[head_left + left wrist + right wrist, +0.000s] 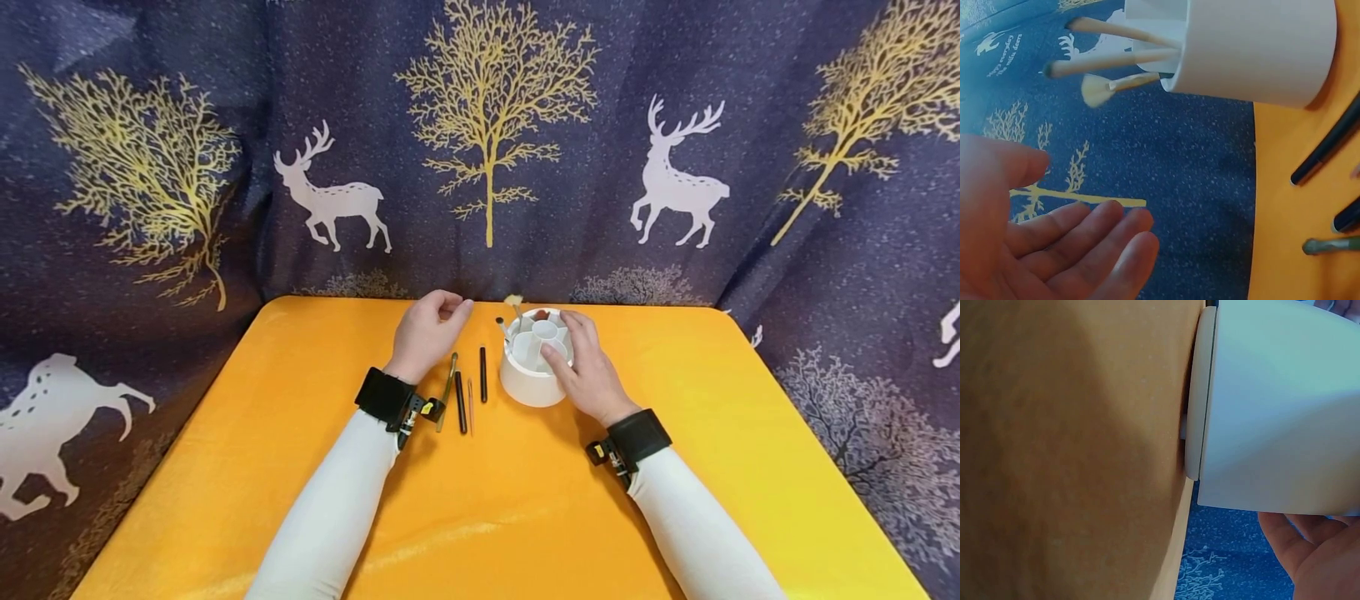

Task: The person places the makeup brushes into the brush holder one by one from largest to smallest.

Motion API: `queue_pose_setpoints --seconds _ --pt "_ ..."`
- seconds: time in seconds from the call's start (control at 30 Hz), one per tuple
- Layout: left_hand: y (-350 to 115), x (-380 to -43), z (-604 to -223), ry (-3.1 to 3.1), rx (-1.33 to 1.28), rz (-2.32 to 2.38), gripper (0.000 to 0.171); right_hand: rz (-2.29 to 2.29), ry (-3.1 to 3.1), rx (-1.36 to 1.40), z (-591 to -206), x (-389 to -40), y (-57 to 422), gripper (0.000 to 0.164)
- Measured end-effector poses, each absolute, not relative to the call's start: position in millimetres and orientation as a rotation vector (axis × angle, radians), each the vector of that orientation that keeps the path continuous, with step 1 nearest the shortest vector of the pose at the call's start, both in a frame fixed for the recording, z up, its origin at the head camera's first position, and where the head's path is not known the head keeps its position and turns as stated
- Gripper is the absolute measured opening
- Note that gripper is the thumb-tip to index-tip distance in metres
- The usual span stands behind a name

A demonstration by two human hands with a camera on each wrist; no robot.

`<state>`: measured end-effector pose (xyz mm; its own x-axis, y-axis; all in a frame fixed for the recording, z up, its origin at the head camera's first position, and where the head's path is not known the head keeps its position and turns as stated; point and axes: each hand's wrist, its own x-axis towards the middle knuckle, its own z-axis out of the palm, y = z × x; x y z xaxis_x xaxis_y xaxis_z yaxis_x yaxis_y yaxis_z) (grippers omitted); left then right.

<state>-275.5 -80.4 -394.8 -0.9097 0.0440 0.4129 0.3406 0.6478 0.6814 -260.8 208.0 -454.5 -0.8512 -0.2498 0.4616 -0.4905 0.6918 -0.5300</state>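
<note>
Brushes (1113, 60) lean out of the white organiser (528, 388), which stands upright on the table (465, 500), toward its far edge. The right hand (592, 375) grips it, thumb at the rim, fingers about the right side. The left hand (429, 333) hangs near the far edge, fingers loosely curved, holding nothing. The step appears to be stowing: a green brush (446, 396), a thin stick (471, 406) and two black sticks (483, 375) lie left of the organiser. The next move would call for a left-hand pinch, then a lift above the rim. Bare table gives room nearer the person; the curtain (487, 275) limits reach behind.
</note>
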Motion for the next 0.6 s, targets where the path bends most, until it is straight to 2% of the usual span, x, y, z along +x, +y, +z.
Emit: queue_pose_setpoints --seconds 0.2,0.43,0.6 --pt "-88 -278 -405 -2.572 -0.287 -1.126 0.038 0.937 -2.546 0.579 -456 -262 209 0.067" --pt "-93 -281 -413 -2.637 -0.277 -1.087 0.043 0.935 -2.543 0.583 -455 -262 210 0.067" --pt "-97 -281 -419 -2.698 -0.268 -1.047 0.039 0.938 -2.546 0.58 -455 -262 209 0.068"
